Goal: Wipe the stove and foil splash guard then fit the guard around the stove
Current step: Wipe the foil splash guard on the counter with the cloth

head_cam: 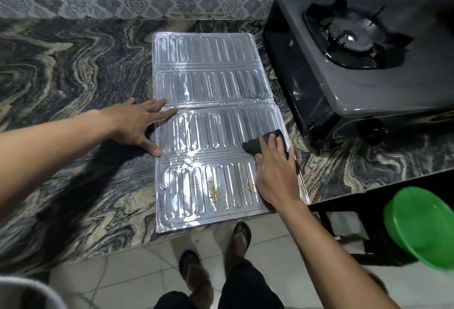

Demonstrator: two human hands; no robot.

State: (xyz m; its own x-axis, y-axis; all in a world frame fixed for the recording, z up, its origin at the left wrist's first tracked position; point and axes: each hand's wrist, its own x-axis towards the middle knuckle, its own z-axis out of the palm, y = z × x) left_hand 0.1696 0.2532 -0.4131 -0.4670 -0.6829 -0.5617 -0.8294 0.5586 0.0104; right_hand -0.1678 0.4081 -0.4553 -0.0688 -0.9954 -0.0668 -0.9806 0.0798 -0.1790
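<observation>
The silver foil splash guard [208, 82] lies unfolded flat on the marbled counter [73, 68], its near end hanging slightly over the counter's front edge. Orange food specks dot its nearest panel. My left hand [140, 124] presses flat on the guard's left edge, fingers spread. My right hand [275, 173] holds a dark cloth [258, 143] against the right side of the third panel. The grey single-burner gas stove [356, 80] stands to the right of the guard, apart from both hands.
A patterned tile wall [137, 1] runs behind the counter. A green plastic basin [422, 227] sits low at the right, beyond the counter's end. My feet in sandals [216, 254] stand on the pale tiled floor below.
</observation>
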